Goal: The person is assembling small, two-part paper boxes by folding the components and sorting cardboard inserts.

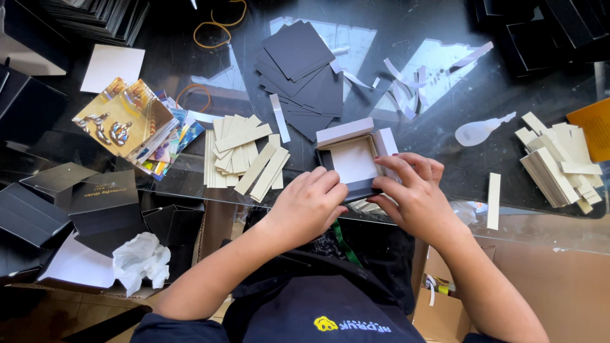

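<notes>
Bottom centre, both hands are on a small box [353, 162] at the glass table's [508, 108] near edge: left hand [309, 202] curled over its dark front wall, right hand [413, 190] pinching the right side. White liner's in and the walls are up, so it looks mostly assembled. Cream card strips [244, 157] sit left, black squares [304, 70] behind, shiny printed packets [130, 122] at mid left.

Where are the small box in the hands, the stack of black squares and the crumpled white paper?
Box [356, 160]: head view, on its pale inner base.
Black squares [305, 70]: head view, on the middle of the stack.
Crumpled paper [141, 259]: head view, on the middle of the wad.
</notes>
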